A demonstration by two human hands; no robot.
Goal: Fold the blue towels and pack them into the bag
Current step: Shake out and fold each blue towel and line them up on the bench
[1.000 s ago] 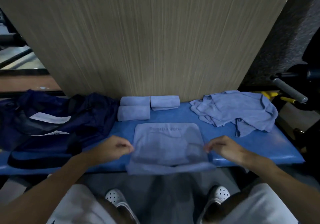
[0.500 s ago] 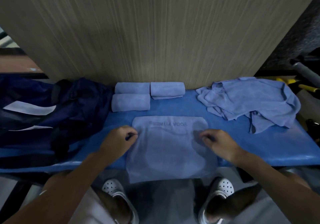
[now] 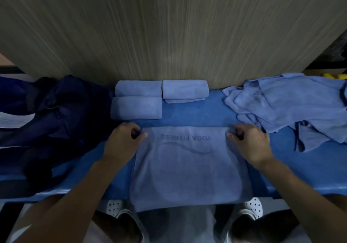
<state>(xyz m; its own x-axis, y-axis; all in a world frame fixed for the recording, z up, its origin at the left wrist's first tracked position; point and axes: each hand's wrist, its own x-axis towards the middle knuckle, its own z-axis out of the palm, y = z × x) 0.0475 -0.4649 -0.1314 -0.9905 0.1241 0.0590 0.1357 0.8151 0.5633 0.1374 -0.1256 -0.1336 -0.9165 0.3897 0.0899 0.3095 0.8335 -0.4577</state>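
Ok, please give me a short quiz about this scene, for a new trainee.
1. True or false: the dark navy fabric bag lies right of the flat blue printed towel.
2. How many folded blue towel rolls lie beside the beige wood-grain wall?
3. The left hand and the right hand pinch the flat towel at: A) far corners, B) near corners, C) middle.
Key: 1 false; 2 three; 3 A.

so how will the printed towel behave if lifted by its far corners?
Likely floppy: the printed towel drapes over the bench edge, so it should sag between the left hand and right hand pinching its far corners. Probably light: it lies thin and flat. Its nap looks fuzzy, so slipping from the grip seems unlikely.
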